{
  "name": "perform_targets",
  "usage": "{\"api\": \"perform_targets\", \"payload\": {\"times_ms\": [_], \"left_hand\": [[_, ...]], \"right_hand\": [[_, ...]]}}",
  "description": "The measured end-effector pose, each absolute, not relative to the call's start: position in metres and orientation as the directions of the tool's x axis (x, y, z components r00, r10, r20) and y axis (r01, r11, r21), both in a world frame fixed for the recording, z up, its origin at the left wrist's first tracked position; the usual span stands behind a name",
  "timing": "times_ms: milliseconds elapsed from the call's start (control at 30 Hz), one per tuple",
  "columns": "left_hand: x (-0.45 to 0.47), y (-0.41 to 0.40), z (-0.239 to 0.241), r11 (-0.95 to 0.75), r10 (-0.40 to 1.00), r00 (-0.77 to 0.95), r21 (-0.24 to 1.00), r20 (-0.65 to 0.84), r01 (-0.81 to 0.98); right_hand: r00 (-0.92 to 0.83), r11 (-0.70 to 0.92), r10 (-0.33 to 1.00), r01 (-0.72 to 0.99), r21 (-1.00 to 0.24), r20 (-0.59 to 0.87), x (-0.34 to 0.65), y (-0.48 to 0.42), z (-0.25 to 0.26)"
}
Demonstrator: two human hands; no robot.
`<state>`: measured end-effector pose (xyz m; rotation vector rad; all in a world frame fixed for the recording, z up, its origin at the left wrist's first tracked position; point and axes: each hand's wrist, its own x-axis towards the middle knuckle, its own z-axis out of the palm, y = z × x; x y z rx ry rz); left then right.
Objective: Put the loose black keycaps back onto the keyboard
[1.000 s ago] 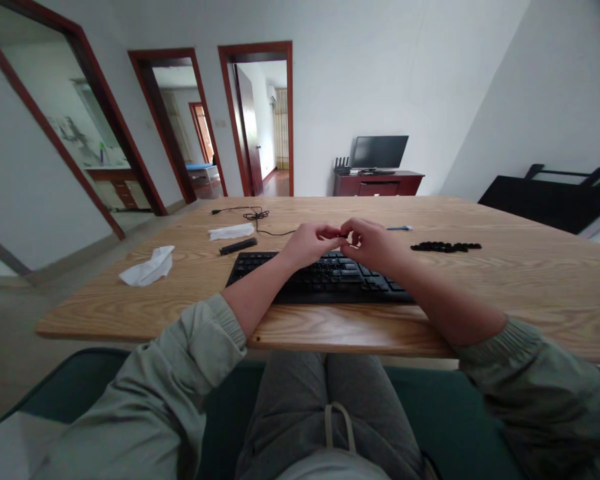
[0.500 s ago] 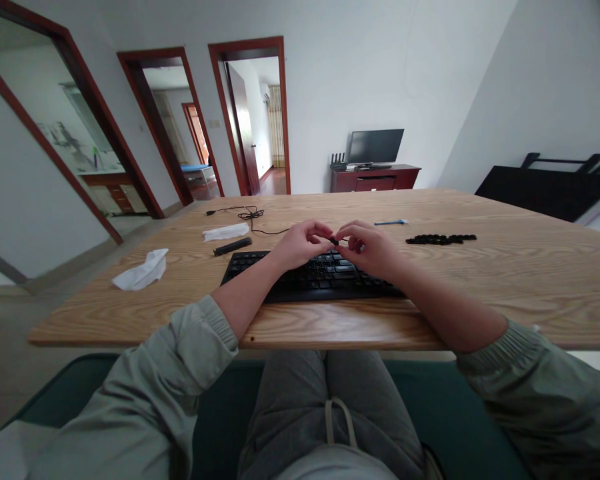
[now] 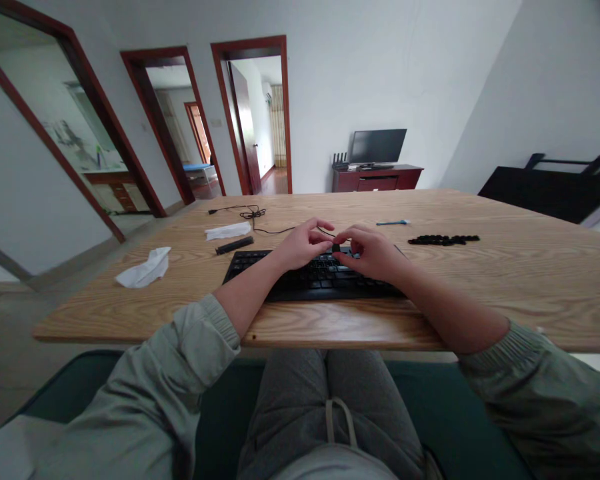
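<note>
A small black keycap [image 3: 336, 247] is pinched between the thumb and fingertips of my right hand [image 3: 373, 252], just above the keyboard. Close by on the left, my left hand [image 3: 305, 245] has its index finger raised apart from its thumb. Its lower fingertips come near the keycap; whether they touch it I cannot tell. Beneath both hands lies a black keyboard [image 3: 325, 291], where greyish patches show among the keys. My hands cover much of its upper middle.
Left of the keyboard lie a long black bar [image 3: 235, 245], a folded white tissue [image 3: 228, 231] and a crumpled one [image 3: 144, 268]. Behind is a coiled cable [image 3: 253, 213]. To the right are a blue brush-like stick [image 3: 393, 222] and a row of small black pieces [image 3: 444, 240].
My left index finger has lifted away from the small black piece, which both hands gripped before. The keycap now sits slightly lower, in my right fingers.
</note>
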<state>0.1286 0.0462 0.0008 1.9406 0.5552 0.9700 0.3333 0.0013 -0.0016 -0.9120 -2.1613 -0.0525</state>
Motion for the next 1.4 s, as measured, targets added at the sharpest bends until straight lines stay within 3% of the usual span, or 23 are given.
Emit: {"api": "perform_targets", "payload": {"times_ms": [167,400,833,1033,1133,1400], "left_hand": [[0.125,0.045,0.006,-0.585,0.721,0.571,0.787,0.393,0.197],[0.107,0.051,0.020,-0.656,0.755,0.402,0.611,0.518,0.444],[0.105,0.048,0.017,-0.694,0.717,0.473,0.469,0.512,0.546],[0.109,0.044,0.017,-0.713,0.697,0.552,0.358,0.457,0.603],[0.112,0.041,0.016,-0.725,0.686,0.598,0.312,0.415,0.614],[0.122,0.036,0.011,-0.793,0.591,0.748,0.045,0.302,0.607]], "right_hand": [[-0.488,0.734,0.634,0.625,-0.267,0.601,0.338,0.002,-0.001],[-0.558,0.661,0.734,0.717,-0.220,0.387,0.345,0.017,-0.011],[-0.631,0.702,0.694,0.699,-0.135,0.347,0.344,0.009,-0.005],[-0.645,0.670,0.681,0.740,0.061,0.347,0.336,-0.010,0.002],[-0.647,0.661,0.677,0.744,0.096,0.352,0.334,-0.012,0.003],[-0.674,0.655,0.639,0.729,0.197,0.371,0.332,-0.015,-0.003]]}}
